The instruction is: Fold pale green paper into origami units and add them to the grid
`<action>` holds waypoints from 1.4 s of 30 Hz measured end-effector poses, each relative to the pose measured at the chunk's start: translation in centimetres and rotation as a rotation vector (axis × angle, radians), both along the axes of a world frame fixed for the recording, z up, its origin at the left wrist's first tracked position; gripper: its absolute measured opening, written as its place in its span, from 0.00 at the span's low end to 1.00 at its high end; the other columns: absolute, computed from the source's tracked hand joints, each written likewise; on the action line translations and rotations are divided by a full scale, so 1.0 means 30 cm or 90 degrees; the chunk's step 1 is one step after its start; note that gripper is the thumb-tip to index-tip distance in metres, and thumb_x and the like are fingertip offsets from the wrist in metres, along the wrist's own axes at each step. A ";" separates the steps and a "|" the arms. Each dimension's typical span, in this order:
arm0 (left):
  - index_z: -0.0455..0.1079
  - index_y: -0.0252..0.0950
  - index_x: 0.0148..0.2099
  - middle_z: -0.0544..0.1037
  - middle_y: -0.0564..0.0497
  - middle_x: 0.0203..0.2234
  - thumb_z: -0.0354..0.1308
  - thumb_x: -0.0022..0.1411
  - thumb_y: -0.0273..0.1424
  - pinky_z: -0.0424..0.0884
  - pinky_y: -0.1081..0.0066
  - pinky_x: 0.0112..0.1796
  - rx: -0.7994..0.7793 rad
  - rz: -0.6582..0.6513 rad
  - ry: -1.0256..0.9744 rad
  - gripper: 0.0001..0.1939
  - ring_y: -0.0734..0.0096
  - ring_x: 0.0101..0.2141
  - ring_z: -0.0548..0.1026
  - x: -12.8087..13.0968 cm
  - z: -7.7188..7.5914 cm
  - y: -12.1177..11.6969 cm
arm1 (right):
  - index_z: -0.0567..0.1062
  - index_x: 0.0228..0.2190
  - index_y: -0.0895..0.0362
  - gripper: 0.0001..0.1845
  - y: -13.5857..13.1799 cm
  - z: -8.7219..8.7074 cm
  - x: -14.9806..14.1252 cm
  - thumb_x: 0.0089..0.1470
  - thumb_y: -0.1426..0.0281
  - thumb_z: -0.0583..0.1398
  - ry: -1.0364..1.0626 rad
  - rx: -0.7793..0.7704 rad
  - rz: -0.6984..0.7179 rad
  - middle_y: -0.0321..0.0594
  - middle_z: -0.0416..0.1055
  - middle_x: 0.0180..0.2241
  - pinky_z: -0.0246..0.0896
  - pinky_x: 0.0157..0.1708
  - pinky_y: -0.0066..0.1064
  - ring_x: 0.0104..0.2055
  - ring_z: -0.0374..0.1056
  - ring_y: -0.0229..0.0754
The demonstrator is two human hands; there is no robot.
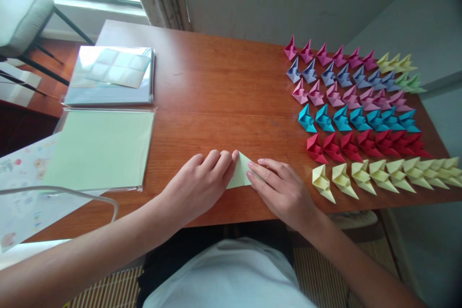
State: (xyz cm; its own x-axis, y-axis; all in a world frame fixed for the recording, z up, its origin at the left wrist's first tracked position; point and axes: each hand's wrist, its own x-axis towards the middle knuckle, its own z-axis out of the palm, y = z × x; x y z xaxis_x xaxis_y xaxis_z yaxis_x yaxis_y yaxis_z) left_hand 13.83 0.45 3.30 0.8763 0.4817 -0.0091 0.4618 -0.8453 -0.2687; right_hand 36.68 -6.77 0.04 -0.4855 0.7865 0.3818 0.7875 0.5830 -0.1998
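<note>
A small piece of pale green origami paper [238, 173], partly folded, lies on the table near its front edge, between my two hands. My left hand [204, 173] is closed, its fingers curled over the left side of the paper with the thumb hidden. On the right side, my right hand [283, 187] has its fingertips pressed on the paper's folded edge, with the fingers together. Much of the paper is covered by the fingers.
Rows of folded paper figures stand at the right: magenta [324, 54], lavender [328, 75], pink [334, 95], blue [341, 119], red [349, 147] and pale yellow [362, 177]. Packs of green paper [101, 149] and bluish sheets [115, 96] lie left, near a cable [83, 194].
</note>
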 end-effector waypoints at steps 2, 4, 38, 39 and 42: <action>0.60 0.25 0.66 0.74 0.45 0.38 0.49 0.70 0.23 0.63 0.65 0.29 0.001 0.002 -0.001 0.24 0.65 0.35 0.71 0.001 0.001 -0.001 | 0.79 0.49 0.58 0.15 -0.001 -0.001 0.000 0.60 0.76 0.63 -0.006 -0.001 0.000 0.45 0.76 0.55 0.71 0.51 0.44 0.56 0.70 0.51; 0.60 0.24 0.66 0.74 0.45 0.38 0.50 0.69 0.23 0.63 0.65 0.29 -0.002 0.003 -0.001 0.25 0.65 0.34 0.71 0.001 0.003 -0.003 | 0.79 0.48 0.58 0.14 -0.002 -0.001 0.000 0.60 0.77 0.63 -0.007 0.002 0.006 0.44 0.76 0.55 0.71 0.51 0.44 0.55 0.69 0.51; 0.70 0.29 0.62 0.71 0.42 0.63 0.51 0.70 0.24 0.74 0.66 0.40 -0.070 -0.075 -0.107 0.20 0.64 0.45 0.73 -0.009 -0.017 -0.018 | 0.80 0.49 0.54 0.16 0.003 -0.005 0.000 0.60 0.77 0.62 0.033 -0.025 -0.002 0.42 0.77 0.54 0.71 0.51 0.43 0.55 0.69 0.49; 0.70 0.30 0.62 0.71 0.42 0.63 0.51 0.70 0.24 0.74 0.66 0.40 -0.071 -0.075 -0.108 0.20 0.64 0.45 0.73 -0.010 -0.017 -0.017 | 0.80 0.49 0.54 0.17 0.003 -0.007 0.000 0.60 0.77 0.63 0.038 -0.026 -0.004 0.42 0.77 0.54 0.71 0.51 0.43 0.55 0.69 0.49; 0.70 0.29 0.62 0.71 0.43 0.63 0.50 0.71 0.24 0.74 0.67 0.39 -0.068 -0.074 -0.107 0.20 0.65 0.45 0.73 -0.011 -0.019 -0.015 | 0.80 0.49 0.53 0.17 0.001 -0.005 0.001 0.59 0.77 0.63 0.056 -0.032 -0.008 0.42 0.78 0.53 0.71 0.51 0.43 0.54 0.69 0.49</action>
